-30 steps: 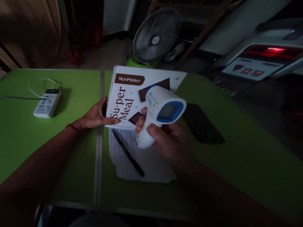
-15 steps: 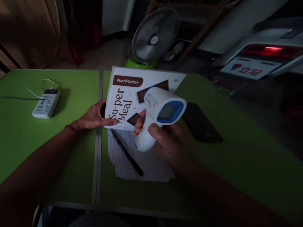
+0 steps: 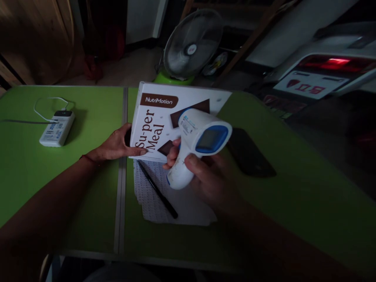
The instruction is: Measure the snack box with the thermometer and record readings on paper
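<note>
My right hand (image 3: 211, 178) grips a white and blue handheld scanner-like device (image 3: 196, 143) by its handle, its head pointing at a white box (image 3: 158, 117) labelled "NutriMotion Super Meal". My left hand (image 3: 116, 145) holds the box by its left edge, keeping it tilted up on the green table (image 3: 73, 188). Below the box lies a sheet of paper (image 3: 176, 205) with a black pen (image 3: 157, 190) across it.
A white power bank (image 3: 55, 129) with a cable lies at the far left of the table. A dark flat object (image 3: 249, 154) rests to the right of the box. A floor fan (image 3: 192, 43) stands behind the table. A parked vehicle's rear (image 3: 323, 74) is at the right.
The scene is almost still. The device in my right hand has dropped very slightly, and the view has shifted a little.
</note>
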The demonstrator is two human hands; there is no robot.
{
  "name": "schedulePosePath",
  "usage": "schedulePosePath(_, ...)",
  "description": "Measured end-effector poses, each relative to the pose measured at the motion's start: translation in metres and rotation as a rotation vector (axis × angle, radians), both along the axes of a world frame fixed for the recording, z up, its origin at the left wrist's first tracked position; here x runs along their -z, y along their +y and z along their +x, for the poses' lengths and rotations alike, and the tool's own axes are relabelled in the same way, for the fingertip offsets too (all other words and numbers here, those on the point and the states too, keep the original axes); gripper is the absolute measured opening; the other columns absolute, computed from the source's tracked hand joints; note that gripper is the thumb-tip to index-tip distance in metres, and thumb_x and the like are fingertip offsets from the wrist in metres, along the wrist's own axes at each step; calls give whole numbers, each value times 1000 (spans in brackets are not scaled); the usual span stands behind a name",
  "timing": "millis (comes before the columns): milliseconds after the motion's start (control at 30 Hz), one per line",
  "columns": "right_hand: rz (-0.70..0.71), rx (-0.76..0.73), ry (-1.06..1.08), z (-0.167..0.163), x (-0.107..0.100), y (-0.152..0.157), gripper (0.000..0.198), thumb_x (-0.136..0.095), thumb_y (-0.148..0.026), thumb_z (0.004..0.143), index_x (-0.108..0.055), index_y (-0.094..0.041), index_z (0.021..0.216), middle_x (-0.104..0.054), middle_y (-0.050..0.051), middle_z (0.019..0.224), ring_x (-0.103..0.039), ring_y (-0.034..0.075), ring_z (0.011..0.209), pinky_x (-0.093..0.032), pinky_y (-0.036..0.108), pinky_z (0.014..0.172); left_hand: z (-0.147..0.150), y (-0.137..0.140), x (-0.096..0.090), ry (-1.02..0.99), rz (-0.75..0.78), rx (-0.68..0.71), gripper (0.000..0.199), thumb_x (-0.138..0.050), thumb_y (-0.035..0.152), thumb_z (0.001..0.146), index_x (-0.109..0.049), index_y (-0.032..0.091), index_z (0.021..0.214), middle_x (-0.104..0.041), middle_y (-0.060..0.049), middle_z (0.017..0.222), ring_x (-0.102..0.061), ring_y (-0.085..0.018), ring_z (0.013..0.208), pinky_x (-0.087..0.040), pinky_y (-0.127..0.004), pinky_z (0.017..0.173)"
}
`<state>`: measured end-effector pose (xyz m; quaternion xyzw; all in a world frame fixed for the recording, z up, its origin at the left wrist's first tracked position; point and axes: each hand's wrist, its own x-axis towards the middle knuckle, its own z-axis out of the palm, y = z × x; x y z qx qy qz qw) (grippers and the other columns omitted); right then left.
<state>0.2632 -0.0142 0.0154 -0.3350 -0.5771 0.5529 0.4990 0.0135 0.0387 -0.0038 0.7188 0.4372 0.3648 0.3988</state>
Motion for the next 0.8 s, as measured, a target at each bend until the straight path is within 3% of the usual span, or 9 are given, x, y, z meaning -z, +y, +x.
schedulePosePath(300, 42, 25, -8, -2, 4, -2, 30, -71, -52, 89, -67, -28, 107, -70, 4, 94, -70, 20, 80, -67, 39, 71, 0, 1, 2, -30, -23, 10, 80, -92, 51, 66, -58, 16, 130, -71, -17, 130, -68, -37, 119, -58, -59, 99)
schedulePosePath(533, 9, -40, 80, -2, 3, -1, 27, -78, -45, 87, -69, -29, 106, -70, 1, 91, -69, 17, 78, -67, 36, 71, 1, 0, 1, -15, -18, 3, 80, -92, 50, 67, -59, 17, 132, -72, -16, 128, -68, -36, 118, -57, -61, 100)
schedulePosePath(800, 41, -14, -35, 1, 4, 0, 29, -70, -52, 91, -66, -30, 108, -71, 3, 92, -71, 22, 82, -66, 42, 72, -1, 2, 3, -2, -2, -2, 79, -93, 53, 66, -59, 17, 128, -72, -16, 126, -69, -38, 117, -59, -62, 97)
